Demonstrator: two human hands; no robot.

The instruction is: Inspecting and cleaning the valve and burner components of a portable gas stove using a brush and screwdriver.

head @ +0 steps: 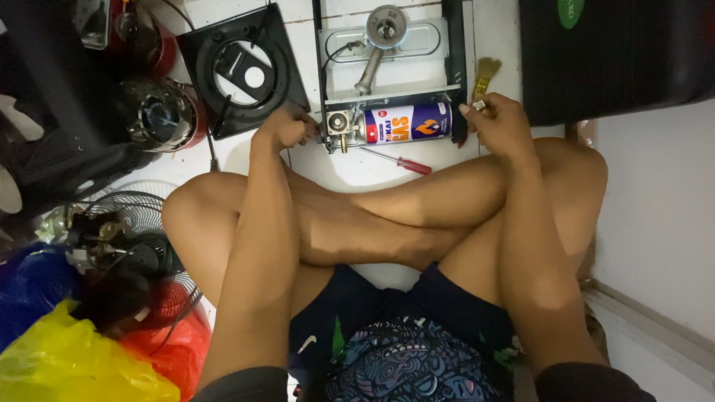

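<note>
**Head view: two hands close on an opened camping stove with its gas can still seated**

Head view, looking straight down: the person sits cross-legged on the white floor, and the stripped portable stove (387, 52) lies at top centre, its gas canister (406, 123) on its side along the stove's near edge. Left hand (287, 126) is curled at the valve fitting (339, 125) on the canister's left end, fingers pressed together, though whether they actually grip it I cannot tell. Right hand (499, 123) is closed at the canister's right end, pinching something small and pale.

The risk, as I judge it: a twist at that valve with the can seated could let gas out. A slipped grip could also knock the can off its seat.

A red-handled screwdriver (398, 160) lies just below the canister, near the knees (easy to nudge). The black top plate (242, 71) lies upper left, a small brush (485, 74) upper right beside a black case (618, 56). A fan grille (134, 238) and coloured plastic bags (67, 357) crowd the lower left, hemming in that elbow.
</note>
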